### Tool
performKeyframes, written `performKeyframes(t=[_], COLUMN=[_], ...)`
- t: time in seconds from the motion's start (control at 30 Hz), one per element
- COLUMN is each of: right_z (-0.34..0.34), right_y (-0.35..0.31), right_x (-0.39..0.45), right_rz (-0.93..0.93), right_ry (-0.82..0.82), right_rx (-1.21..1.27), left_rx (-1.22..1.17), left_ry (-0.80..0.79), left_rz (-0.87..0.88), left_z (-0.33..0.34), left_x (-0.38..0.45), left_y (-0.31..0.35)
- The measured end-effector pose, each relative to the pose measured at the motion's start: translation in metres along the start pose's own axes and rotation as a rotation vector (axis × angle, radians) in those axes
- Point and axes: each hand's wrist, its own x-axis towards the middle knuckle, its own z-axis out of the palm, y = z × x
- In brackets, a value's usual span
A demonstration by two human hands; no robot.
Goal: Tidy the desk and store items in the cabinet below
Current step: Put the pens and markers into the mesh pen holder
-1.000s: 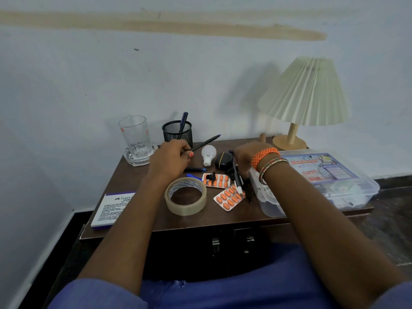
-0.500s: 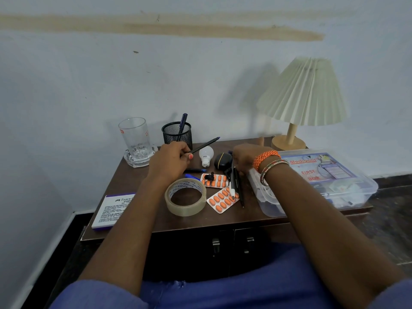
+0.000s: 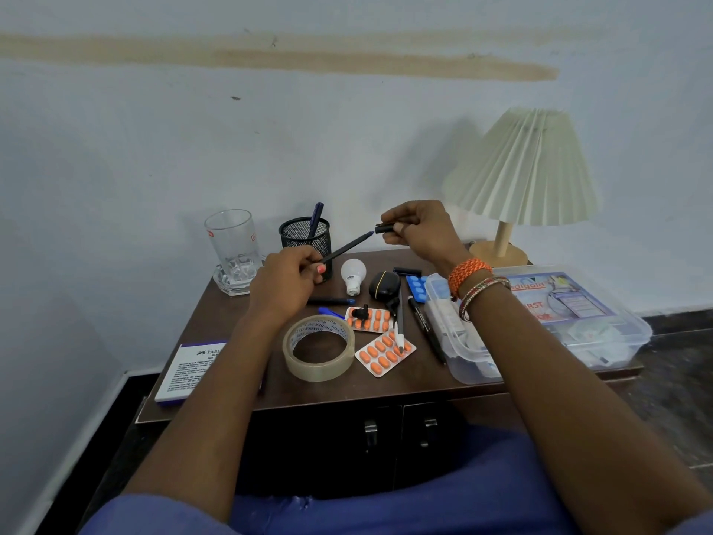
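My left hand (image 3: 287, 281) grips a dark pen (image 3: 347, 247) that points up and to the right, its blue tip bare. My right hand (image 3: 418, 229) is raised above the desk and pinches a black pen cap (image 3: 384, 228) just beyond that tip, a small gap between them. Below them on the brown desk (image 3: 386, 384) lie a tape roll (image 3: 318, 348), two orange pill strips (image 3: 385, 352), several pens and markers (image 3: 426, 328), a white bulb (image 3: 353, 275) and a black case (image 3: 384, 286). A mesh pen holder (image 3: 304, 235) stands behind my left hand.
A glass (image 3: 231, 241) on an ashtray stands at the back left, a white box (image 3: 193, 366) at the front left. A lamp (image 3: 521, 175) and a clear first-aid box (image 3: 559, 322) fill the right side. Two cabinet doors with handles (image 3: 399, 430) sit under the desk.
My right hand rose from the pens on the desk with a black cap and now holds it near the pen's tip. My left hand lifted the pen slightly.
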Motion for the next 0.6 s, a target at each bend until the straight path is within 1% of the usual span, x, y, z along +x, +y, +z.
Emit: performKeyframes(t=[0.2, 0.3, 0.43, 0.5, 0.6], right_z=[-0.002, -0.003, -0.004, -0.004, 0.0], right_y=[-0.002, -0.004, -0.01, -0.012, -0.016], right_x=[-0.004, -0.006, -0.009, -0.009, -0.01], right_rz=[0.012, -0.003, -0.029, -0.003, 0.028], right_ry=[-0.051, -0.093, -0.128, -0.098, 0.013], right_rx=[0.051, 0.052, 0.05, 0.188, 0.458], left_rx=[-0.018, -0.043, 0.005, -0.017, -0.08], left_ry=[0.014, -0.005, 0.005, 0.029, 0.032], left_rz=[0.02, 0.037, 0.063, 0.071, 0.083], left_z=[-0.004, -0.005, -0.006, -0.007, -0.005], left_x=[-0.001, -0.002, -0.003, -0.002, -0.002], left_y=[-0.001, 0.0, 0.005, 0.007, 0.015])
